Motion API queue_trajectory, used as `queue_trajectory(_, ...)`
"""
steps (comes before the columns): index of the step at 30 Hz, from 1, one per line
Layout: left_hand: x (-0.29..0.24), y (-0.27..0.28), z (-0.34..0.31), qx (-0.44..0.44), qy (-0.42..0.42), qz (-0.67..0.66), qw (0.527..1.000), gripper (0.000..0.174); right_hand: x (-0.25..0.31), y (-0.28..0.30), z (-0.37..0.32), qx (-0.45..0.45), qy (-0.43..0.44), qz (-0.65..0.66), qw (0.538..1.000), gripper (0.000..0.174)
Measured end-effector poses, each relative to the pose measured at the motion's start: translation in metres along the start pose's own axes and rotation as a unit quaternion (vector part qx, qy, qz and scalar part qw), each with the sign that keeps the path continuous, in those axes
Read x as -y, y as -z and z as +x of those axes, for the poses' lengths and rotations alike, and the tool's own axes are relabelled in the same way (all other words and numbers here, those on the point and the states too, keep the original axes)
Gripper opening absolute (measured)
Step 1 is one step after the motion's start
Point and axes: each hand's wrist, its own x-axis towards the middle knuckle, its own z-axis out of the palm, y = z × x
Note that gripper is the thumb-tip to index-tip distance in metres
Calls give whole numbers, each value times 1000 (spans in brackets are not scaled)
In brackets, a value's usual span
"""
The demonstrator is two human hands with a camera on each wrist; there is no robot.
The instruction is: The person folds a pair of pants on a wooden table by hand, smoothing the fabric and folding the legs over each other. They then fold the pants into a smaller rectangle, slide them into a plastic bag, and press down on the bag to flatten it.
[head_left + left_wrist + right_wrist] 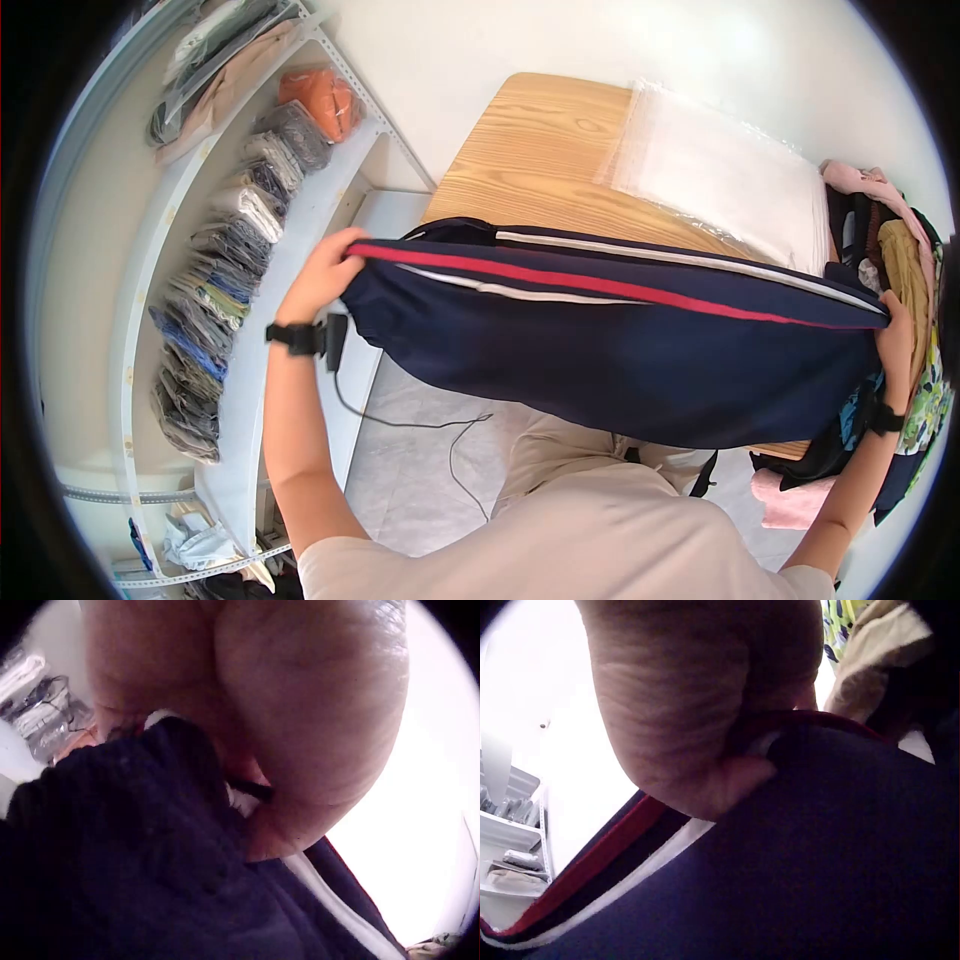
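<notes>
A striped navy garment [620, 350], apparently track pants, is stretched sideways between two hands over the near edge of the wooden tabletop [540, 130], one end reaching past the left edge. Whether its underside rests on the wood cannot be told. The left hand [325, 275] pinches the gathered end, thumb against bent fingers; the right hand [897, 345] pinches the opposite end, thumb pressed over the striped border. Neither grip shows any slack.

The likeliest trouble is fabric slipping from one pinch, since each grip takes only a little of the edge; that end would then drop over the near edge. Uneven tension could twist the layers and put the red stripe [560, 277] out of line. The cable [400, 425] trailing from the left wrist might snag, and the right end, close to the heap of clothes [905, 240], could catch on it.

Clear plastic bags [720, 165] lie flat toward the far right corner of the tabletop; the heap crowds its right edge, with a pink cloth [795, 500] lower down. To the left stands a metal shelving rack [140, 250] with a row of bagged clothes and an orange bagged garment [320, 100]. The wall is pale, the floor [410, 470] grey.
</notes>
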Motion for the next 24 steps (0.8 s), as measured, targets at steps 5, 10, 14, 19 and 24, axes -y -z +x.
queue_trajectory(5,10,-33,67,102,-9,43,994,34,-11,-31,8,97,-14,55,994,14)
queue_trajectory(10,0,-45,79,148,18,-2,989,49,-47,-48,7,140,-17,-2,990,26)
queue_trajectory(14,-5,-43,76,163,1,163,973,41,-84,-59,-5,110,2,-37,993,31)
queue_trajectory(19,-35,-22,33,65,-12,122,990,36,-56,-28,-21,16,30,-21,999,30)
queue_trajectory(24,-31,25,-31,-65,14,137,988,39,-14,33,-55,-87,-3,11,996,29)
